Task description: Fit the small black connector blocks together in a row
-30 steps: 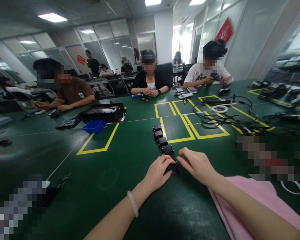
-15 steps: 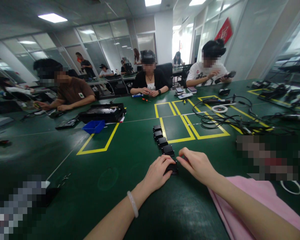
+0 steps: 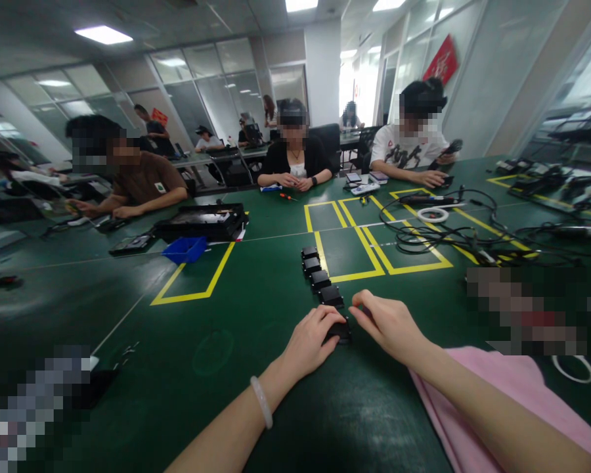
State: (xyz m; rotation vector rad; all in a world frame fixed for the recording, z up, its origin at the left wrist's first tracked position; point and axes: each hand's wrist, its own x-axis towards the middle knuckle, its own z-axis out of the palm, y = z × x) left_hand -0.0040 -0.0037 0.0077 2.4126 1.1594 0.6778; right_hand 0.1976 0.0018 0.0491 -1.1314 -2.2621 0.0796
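Several small black box-shaped parts [image 3: 320,279] stand in a slightly curved row on the green table. The nearest black box [image 3: 343,332] lies flat, with the fingers and thumb of my left hand [image 3: 316,335] closed around its left side. My right hand [image 3: 384,322] hovers just right of that box, thumb and forefinger curled into a pinch. Whatever may sit between those fingertips is too small to make out. A pale bracelet [image 3: 261,402] circles my left wrist.
Yellow tape rectangles [image 3: 357,272] mark the green table [image 3: 256,355]. Black cables [image 3: 423,236] and a white ring of tape [image 3: 432,215] lie to the right. A blue bin [image 3: 184,249] sits left beside a black tray [image 3: 201,222]. Pink cloth [image 3: 497,387] lies under my right forearm.
My hands and the black boxes have barely moved. Across the table at right, a co-worker has lowered one hand to the tabletop. In the back left, a standing person has bent lower.
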